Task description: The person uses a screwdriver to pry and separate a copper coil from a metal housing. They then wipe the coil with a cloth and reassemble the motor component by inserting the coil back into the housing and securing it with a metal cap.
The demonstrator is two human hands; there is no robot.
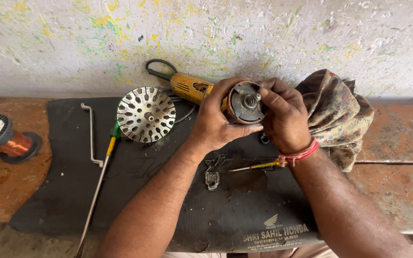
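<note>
While the left hand [216, 122] wraps around the round casing of a small motor [244, 102] from its left side, the right hand [283, 117] closes in from the right, its fingertips [263, 98] pinching at the short steel shaft [253, 100] that stands out of the motor's face. The shaft's long axis points up toward the camera and slightly right, so the right hand lies nearest its tip, while the left carries the weight of the body. Both hands are clenched on the motor, held just above the tabletop [397, 186] rather than resting on it.

Behind the left hand, the yellow angle grinder body [191, 88] lies with its length running from upper left toward the motor, its black cord [161, 69] looping at the far end. A perforated round metal disc [146, 114] sits just left of the left wrist on the black rubber mat [72, 191]. Also on the mat are a bent metal rod [92, 136], a long screwdriver [99, 179], a second yellow-handled screwdriver [256, 166] between the forearms, and a small metal clip [211, 179]. A spool of copper wire [10, 143] rests at the far left, a patterned cloth [338, 114] beside the right hand, and a paint-flecked wall [206, 33] closes the back.
</note>
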